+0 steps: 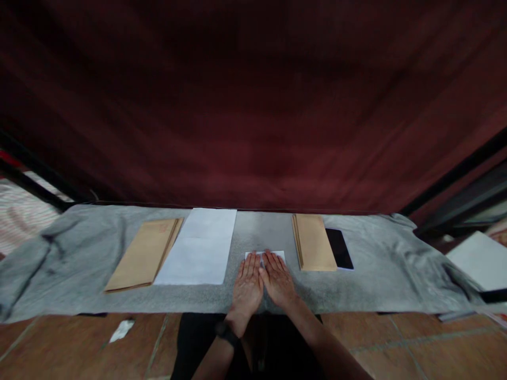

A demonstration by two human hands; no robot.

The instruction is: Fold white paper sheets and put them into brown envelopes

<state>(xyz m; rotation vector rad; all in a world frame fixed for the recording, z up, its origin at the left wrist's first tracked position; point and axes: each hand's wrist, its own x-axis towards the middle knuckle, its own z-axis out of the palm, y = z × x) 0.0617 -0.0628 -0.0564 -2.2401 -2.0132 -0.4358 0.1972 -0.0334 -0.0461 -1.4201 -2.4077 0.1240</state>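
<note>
My left hand (247, 282) and my right hand (278, 279) lie flat side by side, fingers stretched out, pressing on a small folded white paper (266, 255) on the grey cloth (79, 243). Only the paper's far edge shows past my fingertips. A stack of white sheets (200, 247) lies just left of my hands. A pile of brown envelopes (144, 254) sits further left. Another pile of brown envelopes (314, 241) lies to the right of my hands.
A black phone (339, 248) lies against the right envelope pile. A dark red curtain (253, 105) hangs behind the cloth. Brown floor tiles (79, 343) run along the near edge, with a white scrap (121, 330) on them. A white board (481, 259) sits at far right.
</note>
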